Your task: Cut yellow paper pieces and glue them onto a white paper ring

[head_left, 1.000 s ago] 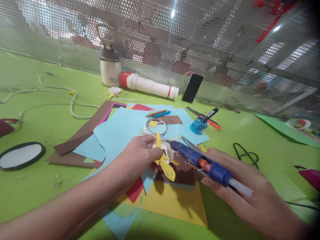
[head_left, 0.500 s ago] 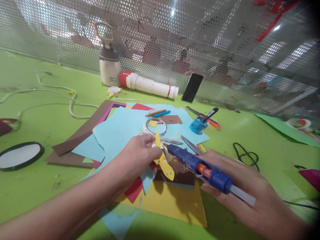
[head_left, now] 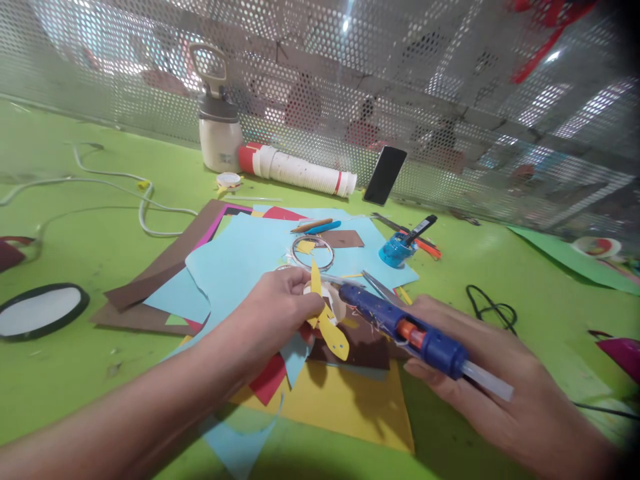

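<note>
Between the thumb and fingers of my left hand (head_left: 280, 307) is a small paper craft (head_left: 334, 339) with a long yellow strip, two dots near its rounded end and a round whitish part behind it. My right hand (head_left: 495, 380) is wrapped round a blue hot glue gun (head_left: 395, 320). A clear glue stick (head_left: 487, 380) juts from its back end, and orange shows through its side opening. The gun's front end is beside the craft's whitish part; I cannot tell whether they touch. Scissors (head_left: 381, 288) lie just behind the gun, partly hidden.
Under my hands is a pile of light blue (head_left: 240, 247), brown and yellow paper (head_left: 360, 407). A tape roll (head_left: 320, 248), pens (head_left: 320, 227) and a blue jar (head_left: 397, 252) rest on it. Behind stand a sprayer bottle (head_left: 220, 133), stacked paper cups (head_left: 300, 170) and a phone (head_left: 385, 175) by a perforated screen.
The glue gun has shifted slightly to the right and up, its front end drawing away from the craft's middle. My left hand and the craft look almost unmoved.
</note>
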`<state>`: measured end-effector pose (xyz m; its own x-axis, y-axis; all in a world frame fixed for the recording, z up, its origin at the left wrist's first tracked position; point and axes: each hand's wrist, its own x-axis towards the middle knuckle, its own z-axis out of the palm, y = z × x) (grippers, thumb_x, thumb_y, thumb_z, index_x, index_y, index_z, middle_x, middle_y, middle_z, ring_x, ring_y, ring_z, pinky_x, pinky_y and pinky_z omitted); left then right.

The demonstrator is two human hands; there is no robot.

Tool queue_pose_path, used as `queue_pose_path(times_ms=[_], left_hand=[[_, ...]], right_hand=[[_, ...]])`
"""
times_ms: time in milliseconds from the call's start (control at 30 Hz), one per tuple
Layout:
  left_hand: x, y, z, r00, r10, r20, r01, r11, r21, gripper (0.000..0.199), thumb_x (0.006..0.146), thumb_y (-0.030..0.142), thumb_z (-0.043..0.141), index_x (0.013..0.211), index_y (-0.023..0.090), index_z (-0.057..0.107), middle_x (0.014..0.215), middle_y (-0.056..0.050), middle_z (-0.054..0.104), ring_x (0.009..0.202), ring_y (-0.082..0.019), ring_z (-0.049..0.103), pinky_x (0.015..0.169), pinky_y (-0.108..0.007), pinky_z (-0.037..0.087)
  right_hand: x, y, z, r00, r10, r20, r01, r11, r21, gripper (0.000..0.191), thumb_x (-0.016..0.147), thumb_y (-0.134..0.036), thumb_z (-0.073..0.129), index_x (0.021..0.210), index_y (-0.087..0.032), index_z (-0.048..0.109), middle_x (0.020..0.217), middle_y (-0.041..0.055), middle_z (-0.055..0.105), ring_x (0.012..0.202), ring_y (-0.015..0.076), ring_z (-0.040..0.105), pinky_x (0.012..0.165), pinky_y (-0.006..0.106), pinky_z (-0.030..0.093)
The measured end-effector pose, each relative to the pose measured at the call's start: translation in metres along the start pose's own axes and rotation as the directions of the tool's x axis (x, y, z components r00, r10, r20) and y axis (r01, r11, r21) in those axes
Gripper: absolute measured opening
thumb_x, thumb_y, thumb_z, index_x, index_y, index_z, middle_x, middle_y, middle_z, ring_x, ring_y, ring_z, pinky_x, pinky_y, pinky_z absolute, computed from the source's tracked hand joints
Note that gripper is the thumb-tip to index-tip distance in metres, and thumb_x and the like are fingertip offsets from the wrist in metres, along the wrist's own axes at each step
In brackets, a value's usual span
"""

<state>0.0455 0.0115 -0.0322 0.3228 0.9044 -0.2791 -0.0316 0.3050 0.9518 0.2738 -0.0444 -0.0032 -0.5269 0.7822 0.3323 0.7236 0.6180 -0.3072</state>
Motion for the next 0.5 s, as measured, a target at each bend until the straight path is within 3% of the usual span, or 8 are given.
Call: queue_pose_path(times_ms=[100,267,500], left_hand=[[-0.0001,0.0003,0.0006,1.0,-0.001,0.001,0.001,1.0,-0.015,0.006,0.065,0.017,0.059,0.072,0.016,0.059,0.059,-0.003,0.061,0.048,-0.012,0.051,0.044,-0.022,0.041],[-0.0004,0.0014,0.0017,1.0,0.005,-0.003,-0.005,1.0,-0.008,0.004,0.066,0.017,0.058,0.07,0.016,0.059,0.058,-0.002,0.06,0.048,-0.011,0.05,0.044,-0.022,0.041],[-0.0021,0.0045,0.0017,1.0,-0.002,0.005,0.003,1.0,-0.021,0.003,0.068,0.015,0.058,0.068,0.016,0.061,0.06,-0.003,0.062,0.049,-0.011,0.05,0.044,-0.021,0.04]], right_hand=[[0.0011,-0.001,-0.0006,1.0,-0.002,-0.003,0.002,1.0,0.013,0.041,0.089,-0.023,0.056,0.126,-0.037,0.045,0.103,0.0015,0.068,0.093,0.0221,0.066,0.07,0.027,0.055],[0.0032,-0.0028,-0.001,0.998,-0.034,0.049,0.035,0.999,-0.016,0.042,0.089,-0.024,0.055,0.127,-0.036,0.044,0.111,0.0018,0.068,0.101,0.0241,0.065,0.087,0.033,0.053],[0.0022,0.0006,-0.0004,1.0,0.013,0.004,-0.013,1.0,0.009,0.037,0.088,-0.025,0.057,0.123,-0.035,0.05,0.102,0.0027,0.07,0.091,0.0243,0.067,0.068,0.03,0.056]])
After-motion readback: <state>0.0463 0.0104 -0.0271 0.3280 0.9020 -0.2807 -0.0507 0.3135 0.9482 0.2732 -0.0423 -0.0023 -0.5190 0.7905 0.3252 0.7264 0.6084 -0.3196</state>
